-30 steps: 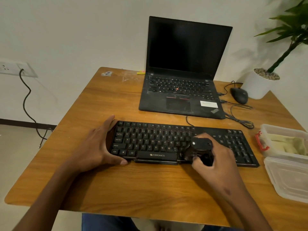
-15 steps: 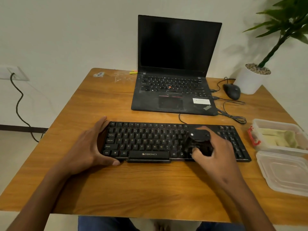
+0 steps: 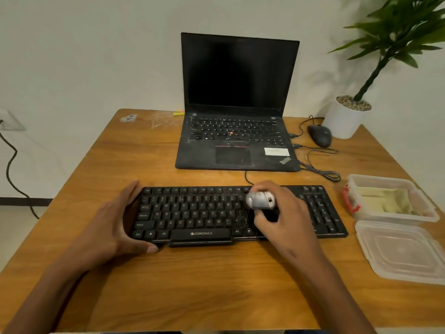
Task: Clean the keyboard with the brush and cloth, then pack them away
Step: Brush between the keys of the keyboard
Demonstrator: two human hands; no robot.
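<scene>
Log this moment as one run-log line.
stage: brushing | right hand: grip on brush over keyboard | left hand: bracing keyboard's left end | cloth: in open container

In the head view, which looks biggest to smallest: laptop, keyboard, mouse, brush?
1. Laptop
2. Keyboard
3. Mouse and brush: look alike; the brush is nearer and partly hidden in the right hand, so unranked.

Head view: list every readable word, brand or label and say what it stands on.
"ZEBRONICS": front bar of the keyboard.
"Ctrl", "Alt", "Shift", letters such as "A S D F": keyboard keys.
"ThinkPad": palm rest of the laptop, partly blurred.
White sticker on the laptop: too blurred to read.
Laptop key legends: too small to read.
</scene>
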